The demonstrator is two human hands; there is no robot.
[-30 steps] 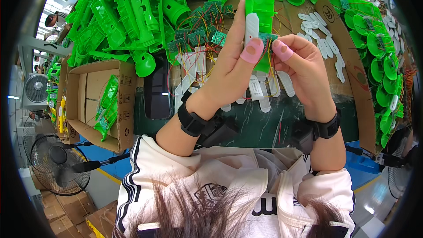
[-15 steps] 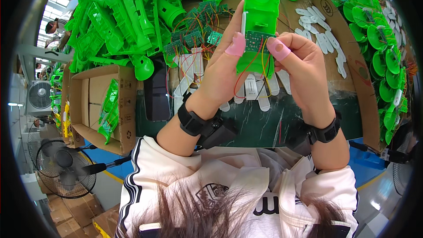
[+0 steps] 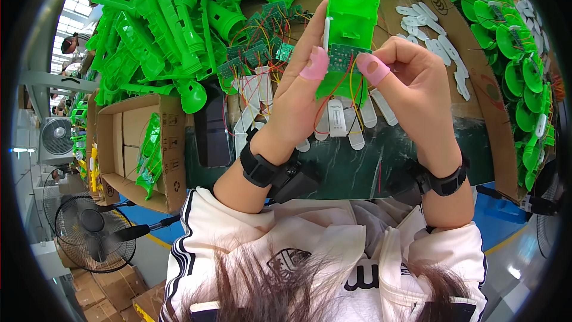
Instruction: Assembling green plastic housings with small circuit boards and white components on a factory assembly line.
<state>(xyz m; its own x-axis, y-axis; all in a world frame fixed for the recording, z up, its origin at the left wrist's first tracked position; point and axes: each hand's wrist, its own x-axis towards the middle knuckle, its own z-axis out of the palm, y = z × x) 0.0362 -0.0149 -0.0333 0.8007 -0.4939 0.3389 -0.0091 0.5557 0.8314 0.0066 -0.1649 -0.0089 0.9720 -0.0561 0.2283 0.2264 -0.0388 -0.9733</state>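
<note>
A long bright green plastic shell stands up between my hands, its hollow side toward me. Across its lower part lies a small green circuit board, with red, yellow and black wires hanging down from it. My left hand grips the shell from the left, fingers stretched along its side and thumb by the board's left edge. My right hand is closed at the board's right edge, thumb tip near the wires; its curled fingertips are partly hidden. Pink covers sit on both thumbs.
Green plastic parts are heaped at the far left, beside wired circuit boards. White flat strips lie below my hands, more at the back right. A cardboard box stands left, a dark phone-like slab beside it. Green discs fill the right side.
My right hand and wrist have shifted slightly, with the thumb still at the board's right edge. The shell and my left hand have moved a little to the left.
</note>
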